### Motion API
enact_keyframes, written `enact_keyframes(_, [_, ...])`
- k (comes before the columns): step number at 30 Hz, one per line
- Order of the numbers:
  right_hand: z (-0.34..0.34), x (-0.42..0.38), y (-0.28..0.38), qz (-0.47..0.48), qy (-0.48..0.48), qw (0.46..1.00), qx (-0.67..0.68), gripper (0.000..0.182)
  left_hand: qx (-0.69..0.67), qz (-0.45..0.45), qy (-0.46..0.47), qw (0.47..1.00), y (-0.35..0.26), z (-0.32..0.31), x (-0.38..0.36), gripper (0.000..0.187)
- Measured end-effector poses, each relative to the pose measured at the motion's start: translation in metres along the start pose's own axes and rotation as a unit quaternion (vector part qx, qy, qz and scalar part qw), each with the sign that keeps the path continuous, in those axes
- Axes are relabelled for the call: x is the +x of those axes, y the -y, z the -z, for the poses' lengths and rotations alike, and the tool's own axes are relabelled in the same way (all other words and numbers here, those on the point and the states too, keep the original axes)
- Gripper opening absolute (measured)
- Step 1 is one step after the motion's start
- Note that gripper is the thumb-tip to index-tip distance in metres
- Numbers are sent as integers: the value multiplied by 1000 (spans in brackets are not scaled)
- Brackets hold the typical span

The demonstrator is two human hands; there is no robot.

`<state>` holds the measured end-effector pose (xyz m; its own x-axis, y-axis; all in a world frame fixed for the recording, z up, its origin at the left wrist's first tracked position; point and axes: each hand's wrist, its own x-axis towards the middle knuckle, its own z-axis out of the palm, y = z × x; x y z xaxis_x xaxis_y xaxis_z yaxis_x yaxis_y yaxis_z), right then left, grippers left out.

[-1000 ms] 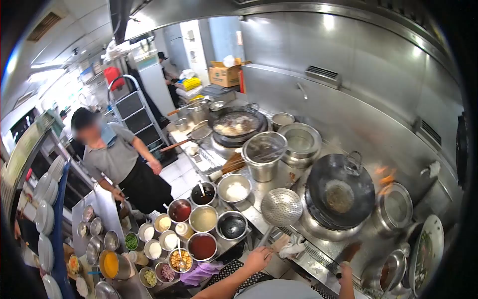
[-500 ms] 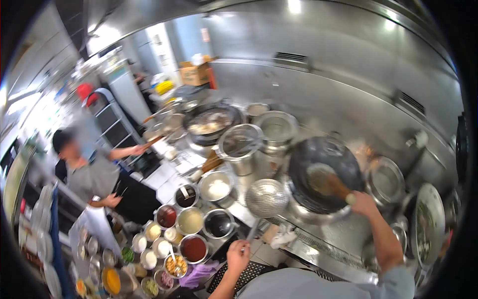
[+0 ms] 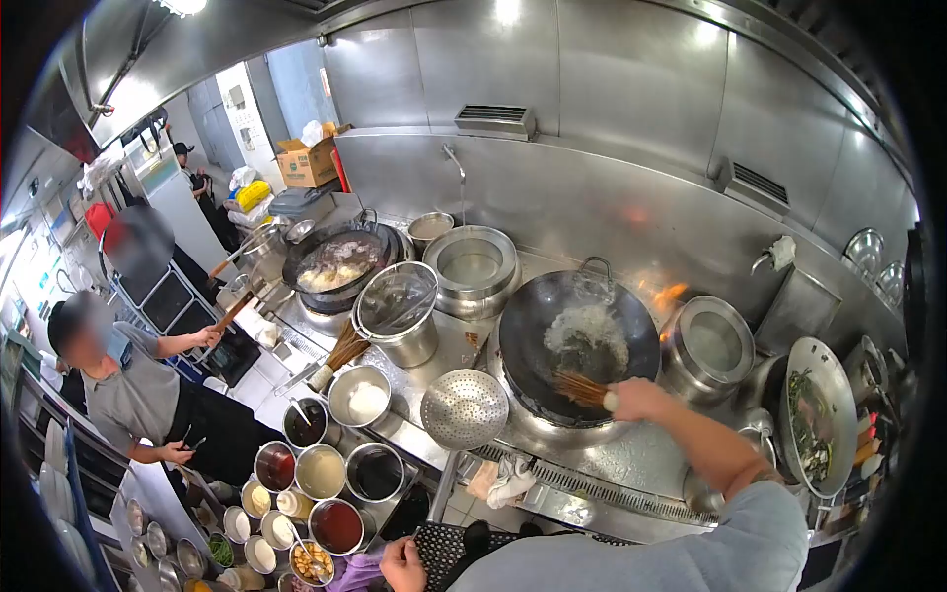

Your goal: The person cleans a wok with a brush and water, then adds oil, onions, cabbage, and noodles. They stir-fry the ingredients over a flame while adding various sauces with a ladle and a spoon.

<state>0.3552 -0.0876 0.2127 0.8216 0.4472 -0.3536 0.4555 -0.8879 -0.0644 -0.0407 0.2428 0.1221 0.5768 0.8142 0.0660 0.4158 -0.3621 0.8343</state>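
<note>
My right hand (image 3: 639, 401) grips a bamboo wok brush (image 3: 584, 389). The bristles press against the inside of a large dark wok (image 3: 523, 331), where foamy water (image 3: 589, 331) spreads across the bottom. My left hand (image 3: 402, 566) is low at the front with its fingers curled; whether anything is in them is hidden. Just above that hand ends the handle of a perforated strainer (image 3: 465, 409), whose bowl rests left of the wok.
Behind the wok's right side burns a flame (image 3: 671, 296). Metal pots (image 3: 472, 271) stand around it, and a second wok (image 3: 335, 261) holds food farther left. Sauce containers (image 3: 336, 526) crowd the lower left. A co-worker (image 3: 138, 385) stands at left holding a wooden-handled tool.
The view has swung right and sharpened. My right hand has drawn the brush toward the wok's near side, and the water now foams. My left hand has dropped away from the strainer handle.
</note>
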Motion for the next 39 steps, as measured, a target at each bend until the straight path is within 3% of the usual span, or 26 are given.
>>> enact_keyframes(1, [1,14,11,1,1,1000,-3,41,-1,3,-1,1000,1,-1,6,12])
enact_keyframes(3, [-8,56,28,-47,-87,994,44,38,8,-68,11,998,0,2,23,12])
enact_keyframes(4, [-11,76,23,-87,-92,991,34,38,33,-127,24,991,-3,7,32,12])
enact_keyframes(5, [-14,90,15,-127,-99,987,24,38,37,-124,22,991,-6,14,38,12])
enact_keyframes(8, [13,62,10,-107,-6,994,-30,31,13,-148,-1,989,-12,34,55,13])
enact_keyframes(9, [12,53,9,-92,30,994,-55,31,13,-146,-7,989,-13,38,57,13])
enact_keyframes(11, [19,22,38,-29,44,998,17,34,-31,-55,-74,995,-14,45,58,13])
enact_keyframes(12, [19,24,55,7,24,999,43,39,-27,-53,-87,994,-1,41,60,11])
enact_keyframes(15, [-8,87,79,-13,-137,972,188,44,-25,-48,-46,997,-8,32,65,12])
enact_keyframes(16, [-15,111,79,-66,-165,963,205,39,0,-92,-30,995,-4,29,67,12])
enact_keyframes(20, [-2,79,80,-13,-84,984,153,37,13,-164,6,986,-21,36,69,13])
enact_keyframes(21, [3,51,87,7,-80,987,140,48,13,-164,0,986,-18,35,70,13])
enact_keyframes(23, [21,-3,116,-48,-35,995,77,51,-23,-103,-17,994,-13,32,64,12])
enact_keyframes(27, [-4,19,109,-96,-59,989,96,54,-26,-74,14,997,-16,25,56,12])
enact_keyframes(29, [-10,23,86,-113,-55,988,92,55,-42,-45,77,995,-13,19,54,18])
enact_keyframes(33, [20,-19,71,-123,-130,979,94,59,-55,16,330,942,-5,-14,49,32])
enact_keyframes(34, [24,-29,71,-129,-138,977,98,60,-42,-6,374,926,17,-37,45,34])
enact_keyframes(36, [17,-35,65,-134,-162,970,119,63,-24,-23,473,880,90,-112,32,43])
enact_keyframes(37, [11,-36,69,-103,-185,965,155,67,66,59,595,799,132,-179,23,53])
enact_keyframes(38, [-13,-31,58,-130,-203,963,121,70,28,20,667,744,119,-192,23,56])
enact_keyframes(39, [3,-45,78,-132,-175,961,169,70,2,109,666,738,227,-293,-12,59])
